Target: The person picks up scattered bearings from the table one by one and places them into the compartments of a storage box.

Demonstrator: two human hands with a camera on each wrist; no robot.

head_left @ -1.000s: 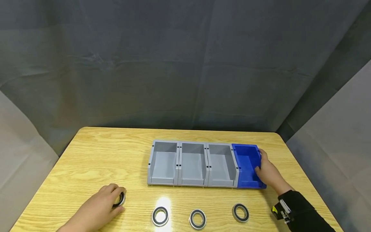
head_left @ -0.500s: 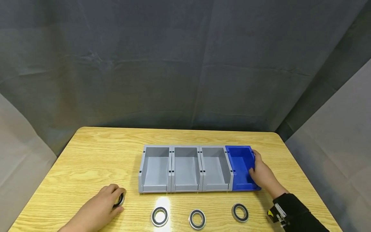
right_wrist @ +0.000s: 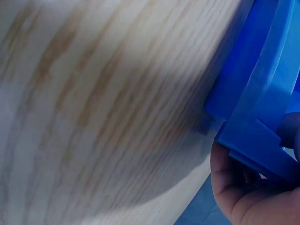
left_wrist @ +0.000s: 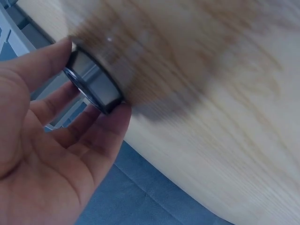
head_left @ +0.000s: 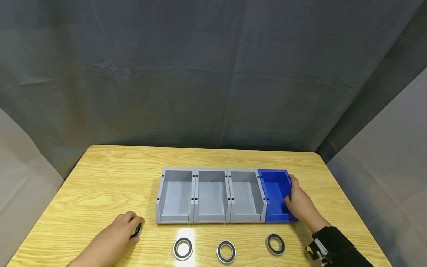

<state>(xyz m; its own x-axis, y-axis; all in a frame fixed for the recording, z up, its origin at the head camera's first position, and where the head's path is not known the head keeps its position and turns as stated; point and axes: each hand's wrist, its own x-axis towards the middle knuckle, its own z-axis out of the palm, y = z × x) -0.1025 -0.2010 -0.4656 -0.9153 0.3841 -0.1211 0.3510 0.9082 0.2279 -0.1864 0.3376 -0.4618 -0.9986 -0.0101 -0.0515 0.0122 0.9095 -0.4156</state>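
At the left of the table my left hand (head_left: 111, 239) pinches a ball bearing (head_left: 137, 230) between thumb and fingers. In the left wrist view that bearing (left_wrist: 96, 79) shows its shiny metal outer ring and is tilted. My right hand (head_left: 303, 204) grips the right side wall of the blue bin (head_left: 275, 196), thumb inside it and fingers outside. The right wrist view has the blue bin (right_wrist: 262, 98) with the hand (right_wrist: 262, 197) curled at its edge. Three grey bins (head_left: 178, 218) stand in one row with the blue one, which is at the right end.
Three more bearings lie flat in front of the bins: a left one (head_left: 183, 249), a middle one (head_left: 226, 252) and a right one (head_left: 275, 244). A dark grey curtain (head_left: 213, 92) hangs behind the wooden table (head_left: 110, 167).
The row of bins has moved to the left and slightly nearer, with my right hand on the blue one. My left hand has stayed almost still; its bearing looks a little more tilted.
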